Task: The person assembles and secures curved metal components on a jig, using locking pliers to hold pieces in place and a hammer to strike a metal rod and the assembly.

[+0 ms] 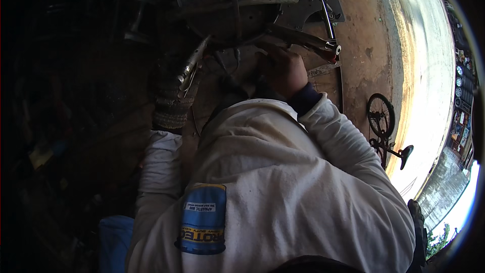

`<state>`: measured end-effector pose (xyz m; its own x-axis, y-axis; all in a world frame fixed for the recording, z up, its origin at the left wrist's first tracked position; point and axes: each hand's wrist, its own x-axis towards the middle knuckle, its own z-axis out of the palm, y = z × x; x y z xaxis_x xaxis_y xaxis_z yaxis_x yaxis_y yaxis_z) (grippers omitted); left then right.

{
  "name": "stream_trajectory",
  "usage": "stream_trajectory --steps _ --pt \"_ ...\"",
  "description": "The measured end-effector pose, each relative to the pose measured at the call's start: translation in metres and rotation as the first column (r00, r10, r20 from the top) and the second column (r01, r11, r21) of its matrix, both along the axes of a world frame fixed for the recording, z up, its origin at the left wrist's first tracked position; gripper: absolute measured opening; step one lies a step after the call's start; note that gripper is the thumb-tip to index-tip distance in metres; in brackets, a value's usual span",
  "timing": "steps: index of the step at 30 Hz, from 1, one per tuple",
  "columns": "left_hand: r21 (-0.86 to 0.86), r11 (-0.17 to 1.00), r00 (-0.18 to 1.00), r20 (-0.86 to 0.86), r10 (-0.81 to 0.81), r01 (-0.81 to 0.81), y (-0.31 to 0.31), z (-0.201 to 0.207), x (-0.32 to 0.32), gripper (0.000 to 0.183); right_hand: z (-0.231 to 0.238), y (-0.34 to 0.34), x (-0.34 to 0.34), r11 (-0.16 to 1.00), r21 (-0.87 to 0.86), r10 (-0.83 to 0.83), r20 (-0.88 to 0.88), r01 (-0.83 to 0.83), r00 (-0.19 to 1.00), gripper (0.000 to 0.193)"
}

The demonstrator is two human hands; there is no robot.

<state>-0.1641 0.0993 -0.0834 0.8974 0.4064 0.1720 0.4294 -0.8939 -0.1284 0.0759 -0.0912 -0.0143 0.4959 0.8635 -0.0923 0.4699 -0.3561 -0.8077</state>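
Note:
A dark, round metal workpiece (252, 17) lies ahead of me, its rim nearest my body. My left hand (169, 91), in a dark glove with a knitted cuff, reaches up at its left side. Silver locking pliers (191, 63) lie across or beside this glove, jaws toward the rim; deep shadow hides the gloved fingers. Bare, my right hand (285, 71) is bent at the rim's near right side, its fingers curled under the edge. What they grip is hidden. Just above its knuckles, a second pair of locking pliers (308, 41) points right, ending in a screw.
A worn bar (262, 0) crosses the workpiece. Right of it stands a flat, dark metal plate (331, 0) with slots. A bicycle (381, 116) stands at the right on brown floor, with tyres and wheels (459, 83) farther off. The left side is in deep shadow.

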Motion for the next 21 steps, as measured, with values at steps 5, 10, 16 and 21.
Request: stream_trajectory --steps 5,10,16,21 --pt "0.144 0.987 0.997 0.028 -0.072 0.067 -0.005 0.002 0.005 0.047 -0.045 0.010 0.008 0.994 0.047 -0.113 0.304 0.103 0.946 0.022" --pt "-0.277 0.958 0.972 0.233 -0.010 0.076 -0.009 0.007 0.013 0.040 -0.081 0.018 0.003 0.974 0.166 -0.209 0.366 0.157 0.907 0.018" --pt "-0.184 0.975 0.980 0.178 -0.090 0.123 0.005 0.034 0.023 0.041 -0.067 0.018 0.005 0.965 0.151 -0.250 0.300 0.213 0.920 0.020" --pt "-0.222 0.964 0.987 -0.030 -0.158 0.148 0.007 0.055 0.029 0.046 -0.091 0.003 -0.002 0.872 0.392 -0.373 0.142 0.294 0.917 0.022"
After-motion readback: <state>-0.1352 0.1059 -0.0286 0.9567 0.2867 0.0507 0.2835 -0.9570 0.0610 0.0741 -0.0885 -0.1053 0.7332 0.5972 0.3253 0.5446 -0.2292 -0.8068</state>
